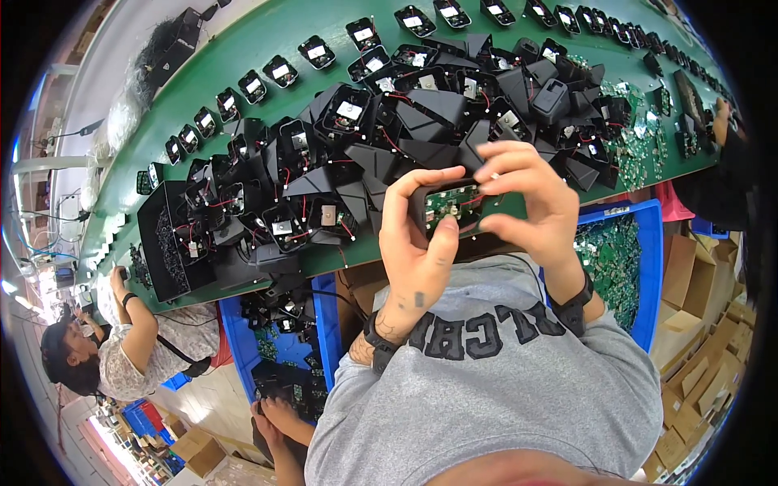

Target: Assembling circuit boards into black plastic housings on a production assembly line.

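Observation:
My left hand (417, 251) is closed around a black plastic housing (418, 206), held just over the table's near edge. Inside the housing sits a green circuit board (444, 198), and my left thumb presses on its lower part. At the housing's right end, my right hand (535, 198) curves with thumb and fingers apart. Its fingertips are close to a short red wire and a small white connector (495, 176); I see no firm grip on either. Just beyond my hands lies a heap of black housings (413, 121), many with boards and red wires.
Black housings (316, 53) line the far side of the green table (267, 44). Loose green boards (640, 146) lie at right. A black box (166, 243) stands at left. Blue bins (648, 275) flank me below the edge. Co-workers (121, 356) work at left, lower left and far right.

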Motion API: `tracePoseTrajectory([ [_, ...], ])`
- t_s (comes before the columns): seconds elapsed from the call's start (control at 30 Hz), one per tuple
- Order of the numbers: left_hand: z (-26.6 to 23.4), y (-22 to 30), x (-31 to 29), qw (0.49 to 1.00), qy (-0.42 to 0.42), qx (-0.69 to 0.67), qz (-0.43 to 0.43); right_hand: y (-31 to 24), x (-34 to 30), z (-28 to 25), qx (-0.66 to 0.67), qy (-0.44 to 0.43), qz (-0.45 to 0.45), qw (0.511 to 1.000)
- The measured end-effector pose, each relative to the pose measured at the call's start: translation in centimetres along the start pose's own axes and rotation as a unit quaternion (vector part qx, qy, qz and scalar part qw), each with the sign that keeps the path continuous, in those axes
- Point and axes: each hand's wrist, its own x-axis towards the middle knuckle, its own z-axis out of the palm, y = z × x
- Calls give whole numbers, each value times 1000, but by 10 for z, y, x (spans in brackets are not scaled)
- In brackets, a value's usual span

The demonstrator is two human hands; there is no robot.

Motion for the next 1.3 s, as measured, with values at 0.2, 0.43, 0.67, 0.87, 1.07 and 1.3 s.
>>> tracePoseTrajectory([
  [0.2,2,3,0,999,13,-23,-22,-2,-10,14,213,96,170,957],
  [0.43,6,-2,-1,1000,17,21,-8,3,-11,16,125,80,109,983],
  [0.67,6,-8,-2,995,-8,89,36,3,-12,24,162,97,108,976],
  [0.87,8,-7,-3,993,3,104,51,-2,-10,15,-179,57,-33,982],
  [1.07,8,-15,-3,986,26,130,106,-9,-8,18,-223,22,-6,975],
  [1.3,9,-21,-4,970,34,177,164,-3,-9,21,-171,27,21,985],
])
